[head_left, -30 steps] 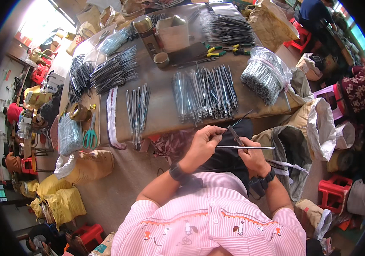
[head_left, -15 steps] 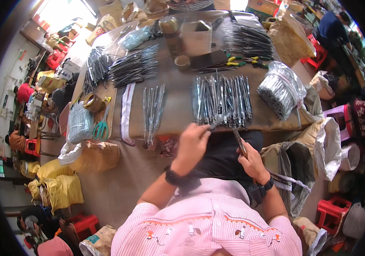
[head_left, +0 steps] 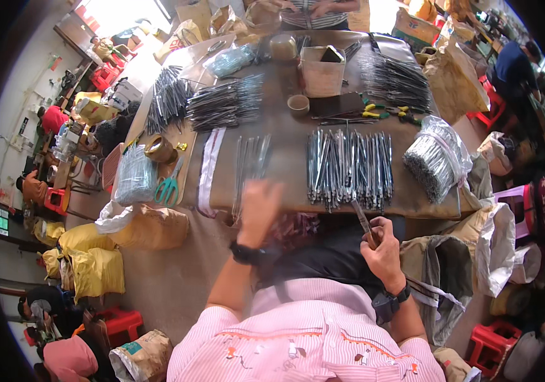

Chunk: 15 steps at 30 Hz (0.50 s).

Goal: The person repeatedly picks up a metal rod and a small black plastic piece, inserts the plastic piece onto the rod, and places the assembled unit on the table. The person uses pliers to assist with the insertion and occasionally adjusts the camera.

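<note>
Right hand (head_left: 384, 245): closed around one metal rod (head_left: 363, 221), angled for handling. Left hand (head_left: 259, 207): blurred over table edge (head_left: 298, 207); grip indeterminable.

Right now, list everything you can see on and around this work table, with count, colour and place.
Table: one, brown, centre.
Metal rods: many, grey, laid in a row at the near edge, right of centre.
Smaller rod group: several, grey, left of that row.
Rod piles: several, dark grey, far left and far right of the table.
Bagged rods: one clear bag, right edge.
Cardboard box: one, tan, far centre.
Cup: one, tan, beside the box.
Scissors: one, green handles, left end.
Pliers: yellow handles, count unclear, far right.
Sacks: yellow, on the floor at left.
Left hand: blurred, at the near edge by the smaller group.
Right hand: holding one rod.
</note>
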Motion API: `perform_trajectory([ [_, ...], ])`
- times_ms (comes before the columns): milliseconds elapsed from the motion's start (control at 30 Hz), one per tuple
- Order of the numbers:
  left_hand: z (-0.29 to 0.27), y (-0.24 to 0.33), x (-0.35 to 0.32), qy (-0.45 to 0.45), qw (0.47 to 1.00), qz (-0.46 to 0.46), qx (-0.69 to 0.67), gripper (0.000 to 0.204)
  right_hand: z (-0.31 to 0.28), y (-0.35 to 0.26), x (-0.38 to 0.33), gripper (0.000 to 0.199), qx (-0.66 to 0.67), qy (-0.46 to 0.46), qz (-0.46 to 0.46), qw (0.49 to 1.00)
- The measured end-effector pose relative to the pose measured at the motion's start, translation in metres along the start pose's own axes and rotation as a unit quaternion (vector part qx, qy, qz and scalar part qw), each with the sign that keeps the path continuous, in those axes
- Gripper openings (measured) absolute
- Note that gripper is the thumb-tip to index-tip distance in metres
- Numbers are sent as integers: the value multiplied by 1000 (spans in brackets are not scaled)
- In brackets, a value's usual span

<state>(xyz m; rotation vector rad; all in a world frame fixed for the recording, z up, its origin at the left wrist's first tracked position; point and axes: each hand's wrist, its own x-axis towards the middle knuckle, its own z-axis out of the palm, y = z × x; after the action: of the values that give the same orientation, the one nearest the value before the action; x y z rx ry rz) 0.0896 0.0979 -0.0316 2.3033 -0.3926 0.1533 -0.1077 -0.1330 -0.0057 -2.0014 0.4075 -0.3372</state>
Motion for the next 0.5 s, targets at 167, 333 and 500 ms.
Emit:
perform_trajectory([
  [167, 27, 91, -53, -353, 806, -145, -452, 40, 20, -19, 13, 48, -42, -54, -42, 997],
  [333, 43, 100, -51, -350, 622, -310, -627, 40, 13, -47, 23, 67, -88, -102, -133, 982],
  [500, 45, 57, -46, -333, 557, -368, -666, 47, -80, -119, -5, 34, -59, 160, -184, 968],
])
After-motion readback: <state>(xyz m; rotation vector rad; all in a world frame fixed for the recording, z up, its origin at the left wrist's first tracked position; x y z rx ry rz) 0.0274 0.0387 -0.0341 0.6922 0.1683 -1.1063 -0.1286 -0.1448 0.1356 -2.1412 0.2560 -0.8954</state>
